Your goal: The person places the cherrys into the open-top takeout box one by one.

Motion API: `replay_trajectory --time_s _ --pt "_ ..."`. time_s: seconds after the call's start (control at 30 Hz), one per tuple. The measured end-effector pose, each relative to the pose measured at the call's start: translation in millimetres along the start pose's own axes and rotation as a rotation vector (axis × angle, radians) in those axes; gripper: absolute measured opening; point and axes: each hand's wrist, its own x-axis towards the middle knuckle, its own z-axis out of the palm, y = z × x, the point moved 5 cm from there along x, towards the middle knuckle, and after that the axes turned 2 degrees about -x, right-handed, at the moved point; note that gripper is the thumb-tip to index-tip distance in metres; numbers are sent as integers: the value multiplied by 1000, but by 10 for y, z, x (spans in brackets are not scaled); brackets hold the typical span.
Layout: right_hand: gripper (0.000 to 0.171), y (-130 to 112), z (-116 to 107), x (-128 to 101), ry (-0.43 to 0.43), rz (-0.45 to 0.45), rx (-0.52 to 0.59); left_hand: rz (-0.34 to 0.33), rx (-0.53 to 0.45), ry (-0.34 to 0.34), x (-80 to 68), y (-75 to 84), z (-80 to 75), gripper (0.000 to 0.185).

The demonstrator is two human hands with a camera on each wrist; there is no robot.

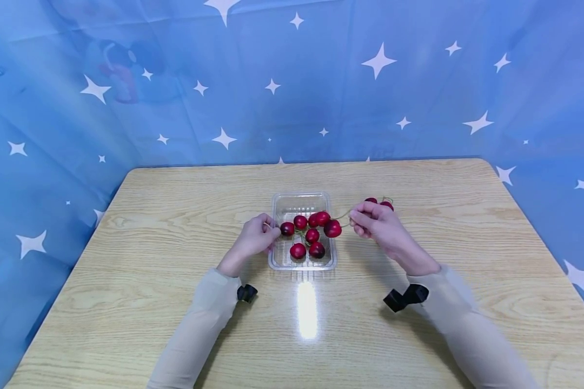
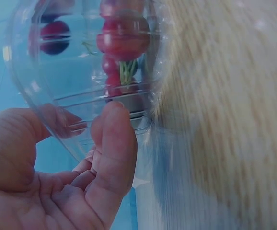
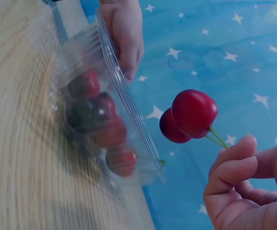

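A clear plastic container (image 1: 302, 201) stands on the table with several dark red cherries (image 1: 298, 250) inside. My left hand (image 1: 258, 236) holds its left side; in the left wrist view the thumb and fingers (image 2: 117, 148) pinch the container's wall (image 2: 33, 91). My right hand (image 1: 377, 224) pinches the green stems of a pair of cherries (image 1: 332, 228) between thumb and fingertips. In the right wrist view, those hanging cherries (image 3: 194, 113) are beside the container's rim (image 3: 124, 88), above table level. Beyond my right hand, more cherries (image 1: 386, 205) lie on the table, partly hidden by it.
The wood-grain table (image 1: 185, 216) reaches back to a blue curtain (image 1: 292, 108) with white stars. A black wrist strap (image 1: 406, 297) is on the right sleeve and another black piece (image 1: 247, 293) on the left. A bright reflection shines in front of the container.
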Motion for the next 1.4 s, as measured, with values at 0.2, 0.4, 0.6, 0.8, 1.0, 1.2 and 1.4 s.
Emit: replay_trajectory --time_s 0.2,0.4,0.6,0.8,1.0,1.2,1.4 --pt "11 -16 174 47 -36 -7 -20 -6 -4 -1 2 -10 2 8" --pt "15 -21 329 92 -66 -25 -82 -8 -13 -1 12 -26 2 9" --pt "15 -7 440 127 -72 5 -103 5 -32 -3 17 -27 6 9" --pt "14 -29 547 147 -87 -11 -163 6 -36 -1 18 -19 1 9" --pt "10 -61 622 147 -100 -3 -210 3 -36 -2 14 -9 -1 9" --pt "10 -67 708 162 -128 15 -267 4 -21 1 15 -11 -1 9" --pt "8 -40 765 184 -162 30 -291 -3 -20 2 17 -15 0 9"
